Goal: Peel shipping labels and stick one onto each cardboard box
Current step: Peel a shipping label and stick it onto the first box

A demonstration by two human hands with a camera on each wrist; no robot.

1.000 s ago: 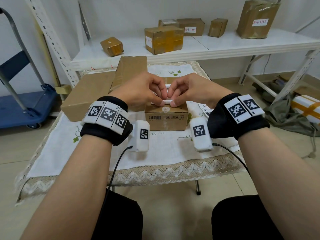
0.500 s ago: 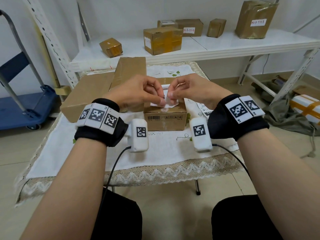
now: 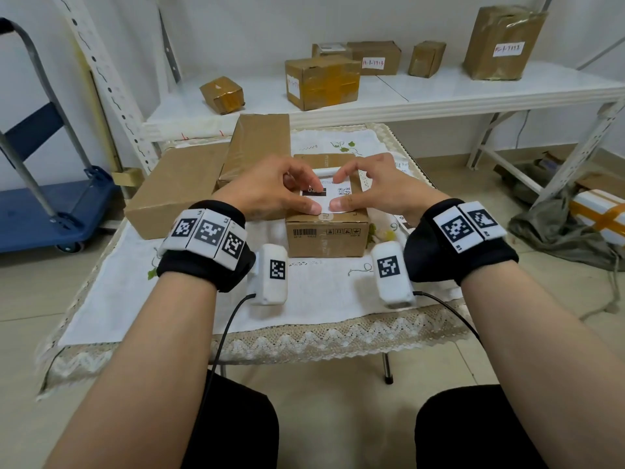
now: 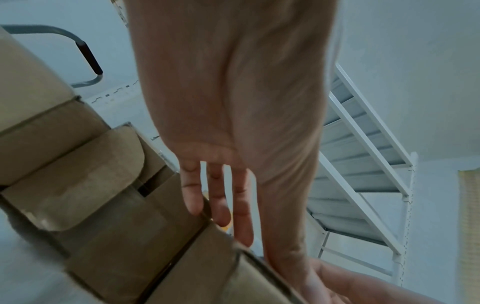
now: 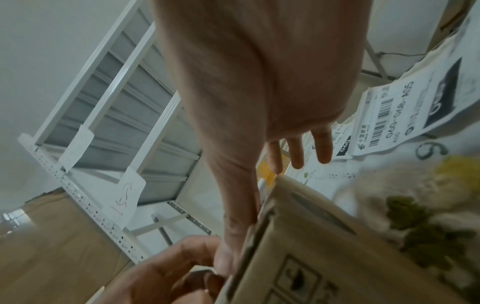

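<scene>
A small cardboard box (image 3: 326, 231) stands mid-table on the white cloth. A white shipping label (image 3: 333, 198) with a black block and a QR code lies on its top. Its far edge (image 3: 326, 170) still curls up. My left hand (image 3: 313, 194) and right hand (image 3: 341, 191) meet over it: both thumbs press the near edge and the index fingertips touch the far edge. In the left wrist view the left hand's other fingers (image 4: 221, 201) hang straight beyond the box (image 4: 182, 257). In the right wrist view the thumb (image 5: 231, 236) lies along the box (image 5: 311, 246) edge.
Two larger brown boxes (image 3: 176, 191) (image 3: 258, 147) sit on the table to the left and behind. Loose label sheets (image 5: 405, 115) lie to the right of the small box. A white shelf (image 3: 439, 99) behind carries several boxes. A blue trolley (image 3: 50, 204) stands at the left.
Both hands pinched the label above the box, peeling it. They have now lowered it flat onto the box top and spread their fingers along its edges.
</scene>
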